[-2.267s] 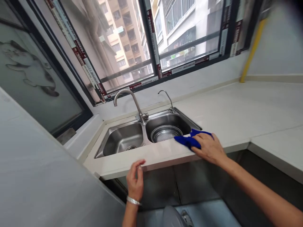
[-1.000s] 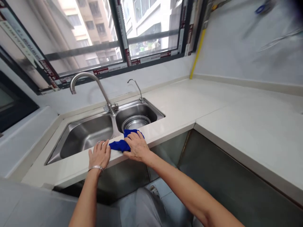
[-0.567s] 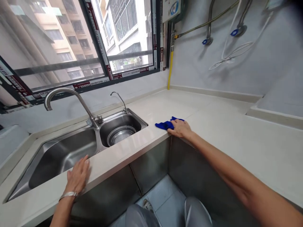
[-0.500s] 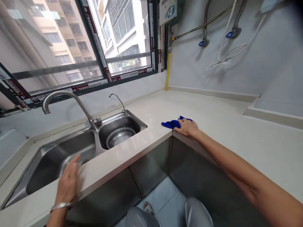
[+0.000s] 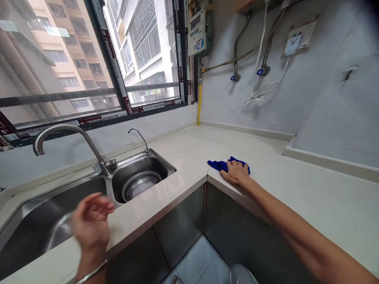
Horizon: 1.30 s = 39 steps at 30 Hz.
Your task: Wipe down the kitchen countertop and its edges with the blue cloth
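Observation:
My right hand (image 5: 236,174) lies on a blue cloth (image 5: 217,164), pressing it onto the white countertop (image 5: 189,154) near the inner corner of the L-shaped counter. Its fingers curl over the cloth. My left hand (image 5: 91,223), with a silver bracelet at the wrist, hovers in the air above the counter's front edge by the sink. It is blurred by motion, with loosely curled fingers and nothing seen in it.
A steel double sink (image 5: 134,175) sits to the left with a strainer basket (image 5: 141,186), a tall faucet (image 5: 66,136) and a small tap (image 5: 139,136). A window lies behind. Pipes, valves and a meter (image 5: 197,33) hang on the right wall. The cabinets below stand open.
My right hand has slid the blue cloth from the sink's front edge rightward to the counter corner. My left hand has lifted off the counter edge into the air. The view has turned right.

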Tool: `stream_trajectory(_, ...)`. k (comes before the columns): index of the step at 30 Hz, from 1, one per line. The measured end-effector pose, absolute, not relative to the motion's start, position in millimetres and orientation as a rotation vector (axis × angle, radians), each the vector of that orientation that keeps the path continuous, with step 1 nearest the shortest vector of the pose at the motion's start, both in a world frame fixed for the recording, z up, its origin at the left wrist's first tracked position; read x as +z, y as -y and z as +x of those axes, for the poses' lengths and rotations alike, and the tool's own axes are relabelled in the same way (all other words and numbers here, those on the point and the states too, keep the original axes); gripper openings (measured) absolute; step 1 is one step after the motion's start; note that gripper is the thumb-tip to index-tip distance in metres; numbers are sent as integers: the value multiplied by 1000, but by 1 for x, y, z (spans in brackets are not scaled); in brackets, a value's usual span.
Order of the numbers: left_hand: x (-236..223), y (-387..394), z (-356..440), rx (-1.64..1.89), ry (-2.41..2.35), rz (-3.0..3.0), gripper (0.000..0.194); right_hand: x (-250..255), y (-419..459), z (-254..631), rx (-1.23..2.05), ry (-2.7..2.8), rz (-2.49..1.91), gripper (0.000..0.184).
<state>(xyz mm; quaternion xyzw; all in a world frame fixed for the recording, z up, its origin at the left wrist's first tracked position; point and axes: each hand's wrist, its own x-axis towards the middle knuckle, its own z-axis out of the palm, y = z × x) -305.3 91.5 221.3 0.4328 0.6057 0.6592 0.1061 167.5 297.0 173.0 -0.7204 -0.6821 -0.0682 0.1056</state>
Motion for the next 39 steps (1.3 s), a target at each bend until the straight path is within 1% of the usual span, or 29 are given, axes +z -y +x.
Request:
stream_trajectory(2,208,-122,-288,1708,-1708,1329,68,172,-290,148,-220,2013,-2091,55)
stream_trajectory(6,175,-153,-284,1020,-2087,1848,68,166,-270,88,-280,2013,-1969,64)
stream_trajectory(8,166,-155,-288,692,-2241,1927,70,163,-261,55,-293,1974,-1849,59)
stream_trajectory(10,165,-153,-288,468,-2320,1919,68,162,-251,21,-245,1945,-1763,51)
stream_trajectory(13,172,-148,-282,322,-2353,1932,63,161,-232,-28,-139,1997,-1606,41)
stream_trajectory(15,176,-146,-280,298,-2359,1929,62,158,-214,-60,-66,2083,-1447,39)
stream_trajectory(18,176,-146,-284,220,-2338,2051,60,149,-185,-92,25,2218,-1154,42)
stream_trajectory(20,176,-146,-287,197,-2314,2108,60,145,-174,-95,49,2312,-967,46)
stream_trajectory(22,176,-147,-288,253,-2301,2036,62,145,-178,-82,38,2396,-869,49)
stream_trajectory(23,177,-147,-288,286,-2298,1982,62,147,-184,-70,21,2427,-890,49)
stream_trajectory(27,180,-148,-286,327,-2312,1926,60,164,-233,-7,-73,2404,-1294,41)
stream_trajectory(32,178,-148,-287,350,-2317,1959,59,175,-278,75,-131,2255,-1590,41)
stream_trajectory(35,177,-147,-287,363,-2314,1967,59,172,-275,125,-130,2246,-1619,40)
stream_trajectory(39,174,-146,-287,367,-2318,1951,60,164,-237,200,-110,2330,-1530,42)
